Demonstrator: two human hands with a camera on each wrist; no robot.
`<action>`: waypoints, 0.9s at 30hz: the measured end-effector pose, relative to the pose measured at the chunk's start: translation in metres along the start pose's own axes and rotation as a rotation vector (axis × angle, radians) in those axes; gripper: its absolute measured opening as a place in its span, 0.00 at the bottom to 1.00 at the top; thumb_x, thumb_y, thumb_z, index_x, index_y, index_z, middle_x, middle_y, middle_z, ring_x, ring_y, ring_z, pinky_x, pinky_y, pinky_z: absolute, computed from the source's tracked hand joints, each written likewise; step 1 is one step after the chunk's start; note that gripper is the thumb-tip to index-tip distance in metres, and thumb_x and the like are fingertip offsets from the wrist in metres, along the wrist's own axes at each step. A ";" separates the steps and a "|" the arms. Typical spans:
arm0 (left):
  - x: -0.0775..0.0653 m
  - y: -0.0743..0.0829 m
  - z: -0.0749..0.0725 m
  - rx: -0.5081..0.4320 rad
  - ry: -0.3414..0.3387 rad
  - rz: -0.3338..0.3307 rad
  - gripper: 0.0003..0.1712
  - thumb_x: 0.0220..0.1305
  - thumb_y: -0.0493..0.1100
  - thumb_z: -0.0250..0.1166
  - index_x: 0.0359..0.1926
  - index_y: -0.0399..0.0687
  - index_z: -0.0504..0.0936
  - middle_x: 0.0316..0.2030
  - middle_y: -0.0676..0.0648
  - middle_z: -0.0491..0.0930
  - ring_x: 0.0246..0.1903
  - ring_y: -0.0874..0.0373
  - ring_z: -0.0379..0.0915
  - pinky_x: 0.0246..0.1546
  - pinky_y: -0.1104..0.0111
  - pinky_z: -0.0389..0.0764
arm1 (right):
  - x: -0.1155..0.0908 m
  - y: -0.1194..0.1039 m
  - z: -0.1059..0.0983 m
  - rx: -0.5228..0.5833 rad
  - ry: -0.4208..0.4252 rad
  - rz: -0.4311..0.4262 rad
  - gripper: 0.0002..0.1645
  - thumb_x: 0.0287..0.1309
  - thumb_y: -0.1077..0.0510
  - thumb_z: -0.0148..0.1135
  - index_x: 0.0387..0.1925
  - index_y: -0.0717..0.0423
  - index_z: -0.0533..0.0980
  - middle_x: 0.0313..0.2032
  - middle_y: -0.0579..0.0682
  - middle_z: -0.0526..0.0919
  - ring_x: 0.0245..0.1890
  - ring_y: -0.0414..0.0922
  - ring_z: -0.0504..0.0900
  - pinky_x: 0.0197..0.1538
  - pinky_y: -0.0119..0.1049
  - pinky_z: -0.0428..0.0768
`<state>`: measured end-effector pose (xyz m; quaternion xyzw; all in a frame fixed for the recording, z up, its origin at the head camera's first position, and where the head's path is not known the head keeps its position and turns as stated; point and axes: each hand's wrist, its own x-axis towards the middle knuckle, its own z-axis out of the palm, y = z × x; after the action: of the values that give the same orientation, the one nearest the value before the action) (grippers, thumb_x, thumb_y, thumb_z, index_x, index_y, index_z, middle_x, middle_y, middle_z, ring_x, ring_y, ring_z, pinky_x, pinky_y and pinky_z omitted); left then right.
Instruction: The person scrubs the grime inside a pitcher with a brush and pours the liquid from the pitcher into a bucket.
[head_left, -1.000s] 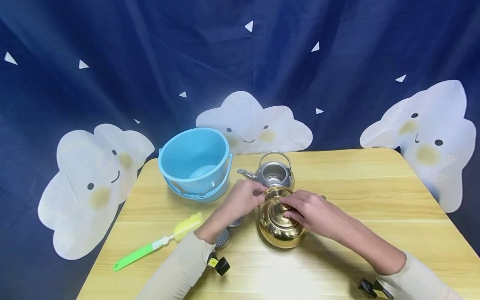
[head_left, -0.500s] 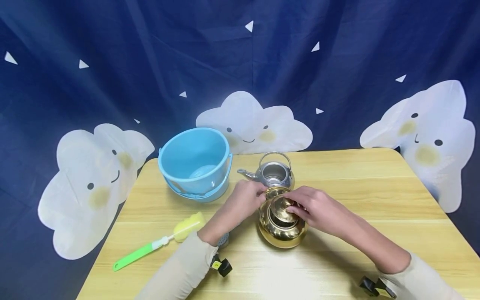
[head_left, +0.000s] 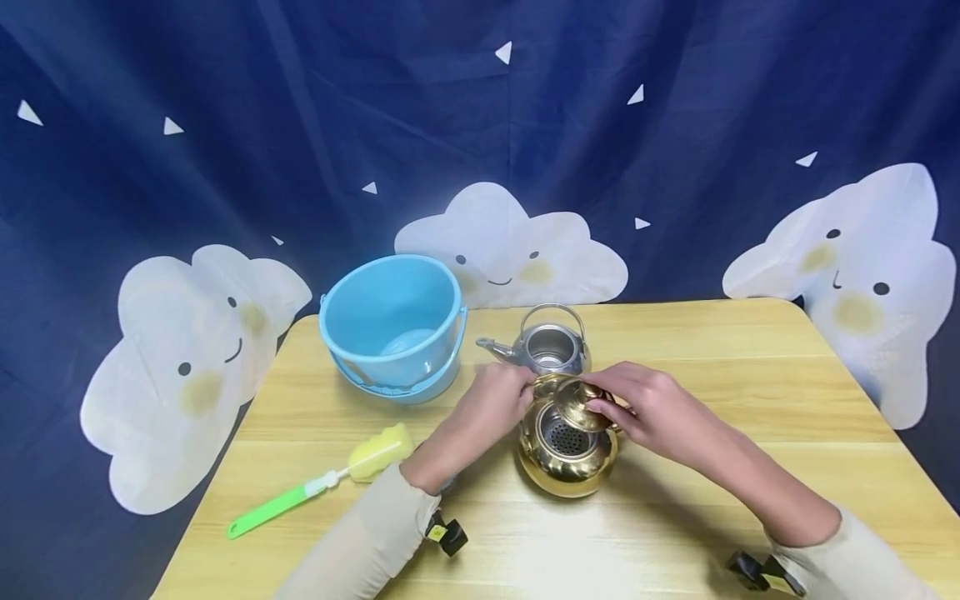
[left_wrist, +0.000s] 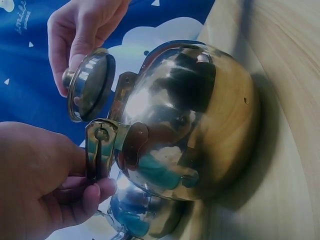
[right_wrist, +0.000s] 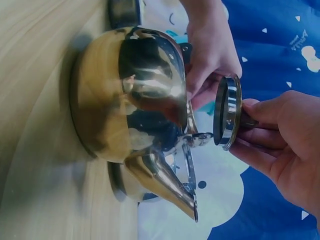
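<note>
A shiny gold teapot (head_left: pixel 558 477) stands upright on the table, its mouth uncovered and a perforated strainer (head_left: pixel 567 439) showing inside. My left hand (head_left: pixel 489 410) pinches the pot's folded-back handle (left_wrist: pixel 100 150) at its far side. With thumb and fingers, my right hand (head_left: pixel 647 405) grips the knob of the gold lid (head_left: pixel 574 407). The lid is tilted and clear of the pot, above and slightly right of its mouth. In the right wrist view, the pot's spout (right_wrist: pixel 162 181) shows below the lid.
Just behind the gold pot is a small lidless silver teapot (head_left: pixel 551 348). A light blue bucket (head_left: pixel 390 371) stands back left. On the left lies a yellow sponge brush (head_left: pixel 375 454) with a green handle. A dark blue cloud-print curtain (head_left: pixel 480 108) hangs behind the table (head_left: pixel 735 375).
My right hand has lifted the lid off the gold teapot and moved it up and right, exposing the strainer. My left hand stays at the handle, its forearm now covering small grey items.
</note>
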<state>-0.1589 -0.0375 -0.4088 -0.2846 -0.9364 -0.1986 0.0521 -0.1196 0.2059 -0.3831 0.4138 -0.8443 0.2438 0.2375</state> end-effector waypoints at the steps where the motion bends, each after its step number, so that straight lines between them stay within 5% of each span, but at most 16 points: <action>1: 0.000 0.000 0.000 0.000 -0.002 0.000 0.09 0.67 0.33 0.64 0.41 0.43 0.91 0.32 0.46 0.90 0.22 0.65 0.77 0.19 0.85 0.72 | 0.000 0.001 -0.001 0.004 0.010 -0.001 0.18 0.69 0.52 0.67 0.50 0.62 0.85 0.40 0.52 0.91 0.39 0.46 0.90 0.42 0.38 0.91; 12: 0.000 0.004 0.000 0.016 0.006 0.000 0.08 0.67 0.31 0.63 0.39 0.40 0.89 0.30 0.46 0.88 0.20 0.65 0.75 0.18 0.86 0.70 | -0.005 0.012 -0.013 -0.031 0.085 0.039 0.20 0.72 0.49 0.63 0.49 0.63 0.85 0.39 0.52 0.92 0.38 0.46 0.90 0.41 0.38 0.89; 21: -0.002 0.005 0.001 -0.004 0.021 -0.002 0.08 0.67 0.31 0.63 0.42 0.39 0.88 0.34 0.44 0.90 0.27 0.61 0.82 0.22 0.87 0.74 | -0.015 0.029 -0.026 -0.112 0.117 0.117 0.22 0.49 0.68 0.77 0.48 0.66 0.85 0.40 0.58 0.92 0.39 0.52 0.91 0.41 0.45 0.87; 27: -0.003 0.005 0.003 0.029 0.034 0.006 0.06 0.68 0.33 0.64 0.41 0.39 0.87 0.34 0.44 0.89 0.28 0.60 0.84 0.22 0.87 0.75 | -0.022 0.037 -0.031 -0.149 0.131 0.167 0.25 0.42 0.71 0.79 0.48 0.67 0.85 0.39 0.60 0.92 0.38 0.54 0.91 0.40 0.46 0.87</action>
<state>-0.1531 -0.0342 -0.4100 -0.2831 -0.9374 -0.1896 0.0725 -0.1311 0.2577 -0.3805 0.3067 -0.8742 0.2258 0.3011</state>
